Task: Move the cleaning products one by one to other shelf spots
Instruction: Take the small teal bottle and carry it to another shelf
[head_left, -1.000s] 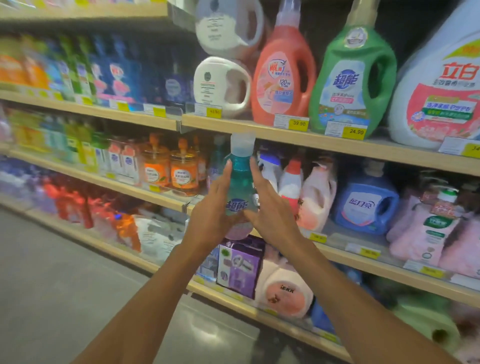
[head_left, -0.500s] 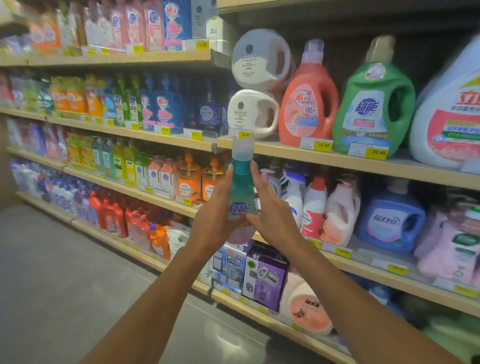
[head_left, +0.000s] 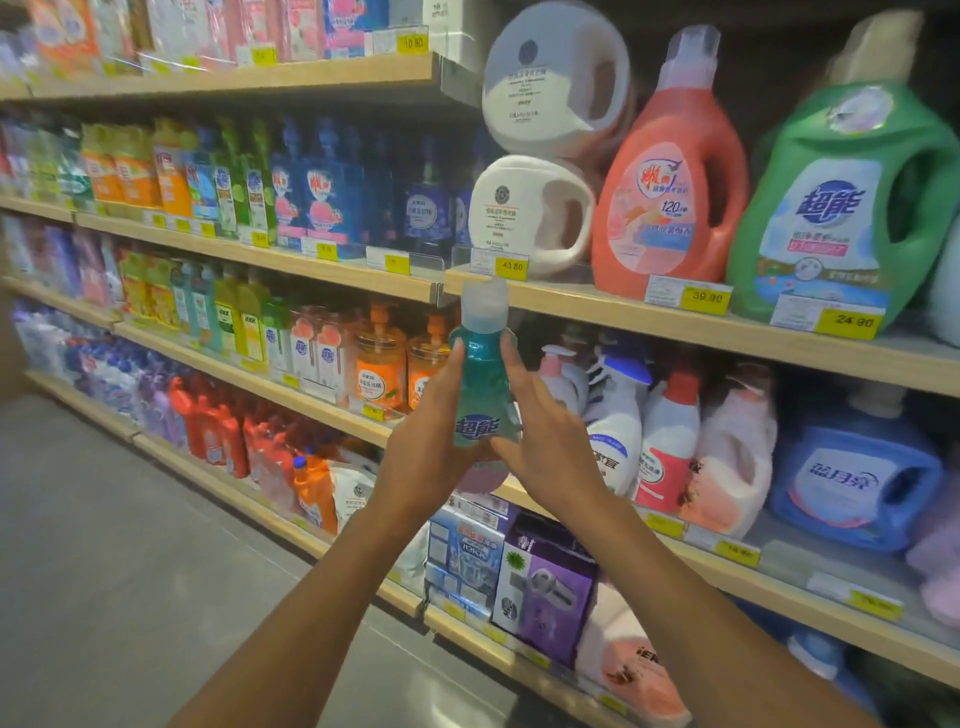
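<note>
Teal bottle (head_left: 482, 387): upright, off the shelves and in the air in front of them, its pale cap level with the wooden shelf edge (head_left: 587, 306) that carries the big jugs.
Left hand (head_left: 423, 457): cups the bottle's lower left side, thumb running up towards the neck, the fingers hidden behind it.
Right hand (head_left: 553, 447): closes on the bottle from the right, thumb laid low across the label, forefinger stretched up to the shoulder.
Above: white jugs (head_left: 530, 215), an orange-red jug (head_left: 670, 176) and a green jug (head_left: 841, 208) stand side by side.
Behind the hands: white spray bottles (head_left: 618, 421) and a blue jug (head_left: 857, 478).
Below: a purple box (head_left: 545, 587) on the lowest shelf.
</note>
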